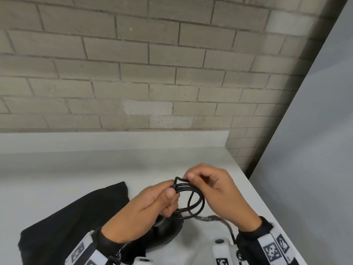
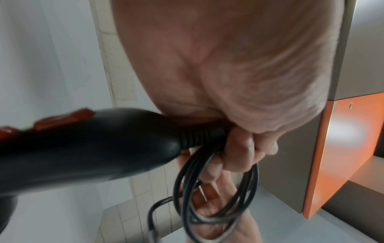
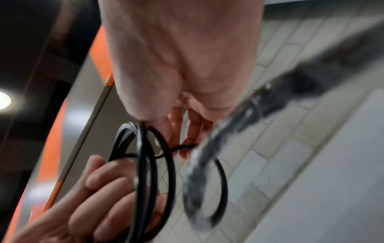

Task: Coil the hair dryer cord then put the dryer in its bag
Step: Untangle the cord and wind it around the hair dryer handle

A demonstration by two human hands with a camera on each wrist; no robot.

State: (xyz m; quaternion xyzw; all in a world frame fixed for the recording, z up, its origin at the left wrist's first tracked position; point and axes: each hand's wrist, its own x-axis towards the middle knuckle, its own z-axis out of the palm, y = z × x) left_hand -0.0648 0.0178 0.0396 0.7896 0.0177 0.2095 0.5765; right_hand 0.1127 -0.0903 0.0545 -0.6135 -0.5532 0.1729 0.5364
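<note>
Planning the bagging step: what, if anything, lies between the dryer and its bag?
Nothing visible does. The black bag lies on the counter just left of the dryer, under the left hand gripping the cord coil.

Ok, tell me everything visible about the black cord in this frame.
The thin black rubbery cord is gathered into several round loops held above the white counter. The left hand grips the bundle on its left side, fingers curled round the strands; the right hand pinches the top of the loops. One end enters the ribbed collar on the black hair dryer handle. A loose, motion-blurred tail trails toward the right wrist.
</note>
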